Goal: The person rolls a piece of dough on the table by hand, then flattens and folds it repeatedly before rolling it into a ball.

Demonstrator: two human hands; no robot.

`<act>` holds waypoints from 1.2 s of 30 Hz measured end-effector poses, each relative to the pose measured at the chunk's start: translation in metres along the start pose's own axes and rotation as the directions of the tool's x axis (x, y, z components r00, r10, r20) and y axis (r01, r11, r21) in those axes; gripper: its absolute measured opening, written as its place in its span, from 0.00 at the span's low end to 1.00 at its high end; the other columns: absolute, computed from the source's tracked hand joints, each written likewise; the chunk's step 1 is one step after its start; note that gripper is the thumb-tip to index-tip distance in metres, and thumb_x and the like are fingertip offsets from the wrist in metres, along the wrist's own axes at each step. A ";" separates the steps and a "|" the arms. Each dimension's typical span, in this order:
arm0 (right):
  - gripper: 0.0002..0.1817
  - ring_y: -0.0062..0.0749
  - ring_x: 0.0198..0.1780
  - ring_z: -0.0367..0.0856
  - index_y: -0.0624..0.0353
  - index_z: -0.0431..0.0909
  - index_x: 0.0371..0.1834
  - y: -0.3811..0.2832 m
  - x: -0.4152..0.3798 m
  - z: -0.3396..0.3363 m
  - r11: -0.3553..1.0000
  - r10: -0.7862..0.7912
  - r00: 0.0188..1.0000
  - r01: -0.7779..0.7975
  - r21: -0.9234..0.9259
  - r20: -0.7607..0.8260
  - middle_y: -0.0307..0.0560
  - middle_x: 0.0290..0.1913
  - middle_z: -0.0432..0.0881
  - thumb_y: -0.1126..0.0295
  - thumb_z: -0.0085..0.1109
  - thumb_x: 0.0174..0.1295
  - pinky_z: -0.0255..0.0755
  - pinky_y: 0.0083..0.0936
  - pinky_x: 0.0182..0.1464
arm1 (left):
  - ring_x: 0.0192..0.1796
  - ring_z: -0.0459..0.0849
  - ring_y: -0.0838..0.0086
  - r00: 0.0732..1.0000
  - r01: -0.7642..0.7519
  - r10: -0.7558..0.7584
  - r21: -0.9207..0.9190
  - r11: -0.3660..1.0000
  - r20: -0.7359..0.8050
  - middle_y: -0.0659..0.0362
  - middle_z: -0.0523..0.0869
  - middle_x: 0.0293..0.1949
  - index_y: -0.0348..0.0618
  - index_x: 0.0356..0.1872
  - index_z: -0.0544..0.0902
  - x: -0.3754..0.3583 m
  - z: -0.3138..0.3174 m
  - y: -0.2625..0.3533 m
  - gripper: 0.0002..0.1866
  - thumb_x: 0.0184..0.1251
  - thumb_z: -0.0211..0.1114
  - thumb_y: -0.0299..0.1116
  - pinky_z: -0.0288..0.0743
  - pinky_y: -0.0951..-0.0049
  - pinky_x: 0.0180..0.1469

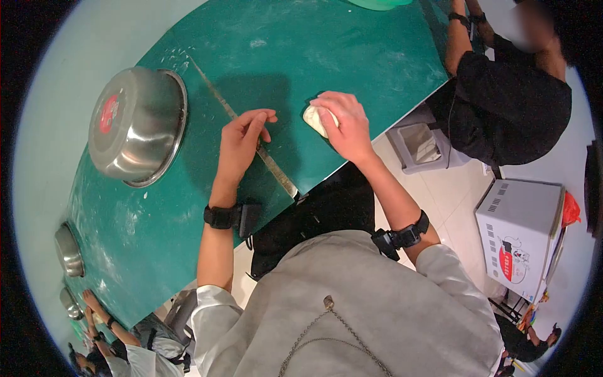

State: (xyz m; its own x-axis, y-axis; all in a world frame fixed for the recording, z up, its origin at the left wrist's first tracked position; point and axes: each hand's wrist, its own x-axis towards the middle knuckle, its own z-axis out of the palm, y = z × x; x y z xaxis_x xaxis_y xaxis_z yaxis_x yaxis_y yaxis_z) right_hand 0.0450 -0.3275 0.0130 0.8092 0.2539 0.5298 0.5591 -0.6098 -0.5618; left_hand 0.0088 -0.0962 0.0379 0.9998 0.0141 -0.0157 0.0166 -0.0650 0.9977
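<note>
A pale lump of dough [319, 120] lies on the green tabletop [352, 56], near its front edge. My right hand [345, 122] rests over the dough, its fingers curled around the far side and the thumb along the near side. My left hand [246, 138] hovers to the left, apart from the dough, above a narrow brownish strip [276, 169] that runs across the table. Its fingers are loosely bent, with nothing visible in them. Both wrists wear black bands.
Left of my left hand a large steel basin [135, 125] stands upside down. Smaller metal bowls [69, 250] sit farther left, by another person's hands [92, 303]. A green bowl [380, 3] shows at the top. A person in black [509, 107], a grey bin [421, 147] and a white box [518, 235] are at right.
</note>
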 end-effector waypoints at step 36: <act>0.11 0.47 0.54 0.79 0.52 0.85 0.47 -0.003 0.004 -0.002 1.000 0.000 0.999 0.000 0.001 0.052 0.48 0.51 0.84 0.67 0.55 0.68 0.71 0.40 0.58 | 0.36 0.85 0.82 0.962 -0.016 0.095 0.295 0.955 -0.257 0.58 0.91 0.39 0.36 0.47 0.88 -0.028 -0.088 -0.014 0.11 0.64 0.70 0.23 0.79 0.81 0.42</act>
State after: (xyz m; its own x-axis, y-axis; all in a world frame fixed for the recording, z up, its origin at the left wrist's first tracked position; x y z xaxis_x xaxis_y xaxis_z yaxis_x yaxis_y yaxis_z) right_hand 0.0466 -0.3264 0.0185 0.8173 0.2932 0.4960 0.5596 -0.6087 -0.5623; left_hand -0.0203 -0.0074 0.0298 0.9598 0.2637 0.0966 0.0039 -0.3565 0.9343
